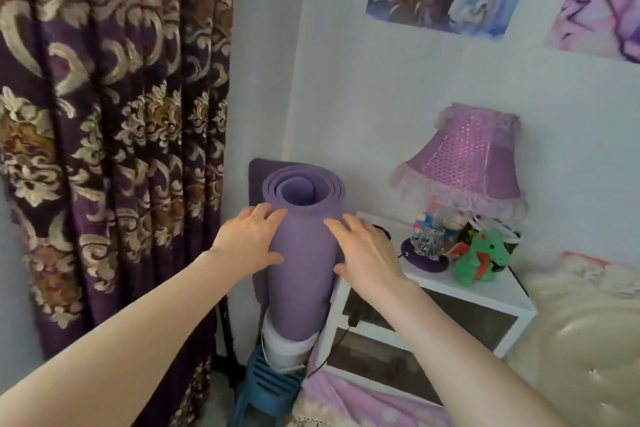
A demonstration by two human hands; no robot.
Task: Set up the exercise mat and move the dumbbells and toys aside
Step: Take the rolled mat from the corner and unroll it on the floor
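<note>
In the head view, the rolled purple exercise mat (303,253) stands upright in the corner, between the patterned curtain (114,135) and the white bedside table (460,288). Its lower end sits in something white that rests on a blue stool (266,381); what the white thing is, I cannot tell. Behind the roll a flat purple edge shows, partly hidden.

The left hand (247,243) lies on the left side of the roll and the right hand (367,253) on the right side, both with fingers spread and pressed on the mat, not closed around it. The fingertips behind the roll are hidden.

On the table stand a pink lamp (464,166) and a green dragon toy (481,256), near the mat but not touching it. A black cable (341,343) hangs down the table front. The mat stands very close to the table edge; the curtain side has a little more room. The bed (571,340) at the right is cut off by the frame.
</note>
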